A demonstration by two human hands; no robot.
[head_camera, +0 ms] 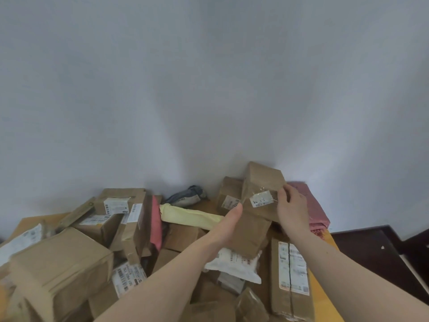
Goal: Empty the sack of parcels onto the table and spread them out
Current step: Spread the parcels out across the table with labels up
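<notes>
Both hands (pixel 260 212) around one tilted brown parcel (pixel 260 194), gripping its sides above the heap.

Brown boxes (pixel 58 263) and soft mailers (pixel 192 217) lie heaped across the table (pixel 325 287), reaching its far edge; one tall box (pixel 260 205) stands tilted near the far right corner.

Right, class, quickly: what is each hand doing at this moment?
Left hand: grips the left side of the brown box.
Right hand: holds the right edge of the same box, fingers curled over it.
</notes>
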